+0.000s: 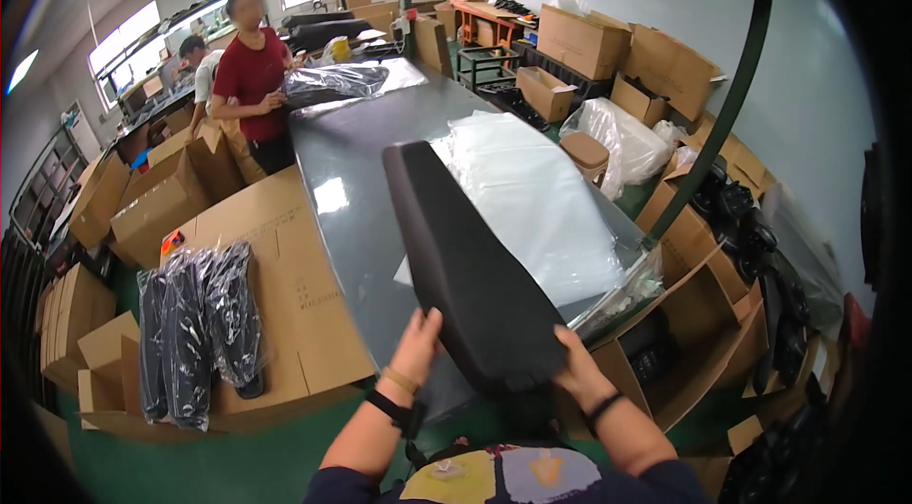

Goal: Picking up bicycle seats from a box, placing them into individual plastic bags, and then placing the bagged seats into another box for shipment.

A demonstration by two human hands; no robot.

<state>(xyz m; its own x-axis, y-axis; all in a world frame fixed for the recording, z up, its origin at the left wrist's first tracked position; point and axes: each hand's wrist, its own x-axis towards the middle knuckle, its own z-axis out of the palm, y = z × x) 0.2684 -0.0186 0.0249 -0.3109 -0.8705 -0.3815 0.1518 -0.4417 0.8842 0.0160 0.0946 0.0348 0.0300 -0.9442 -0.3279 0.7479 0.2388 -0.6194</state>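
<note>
My left hand (415, 348) and my right hand (580, 367) grip the near, wider end of a long black padded seat cushion (467, 266) from both sides. Its body slants up and away over the grey table (356, 209), narrowing toward the far end. The fingers under it are hidden, and so is its underside. Right beside the cushion lies a stack of clear, whitish plastic bags (532, 200), partly covered by it.
Left of the table, wrapped black cushions (201, 323) lie on a large flat cardboard box (290, 285). A co-worker in a red shirt (252, 76) stands at the table's far left by a bagged dark item (337, 81). A green metal post (712, 143) and open cartons (698, 342) are on the right.
</note>
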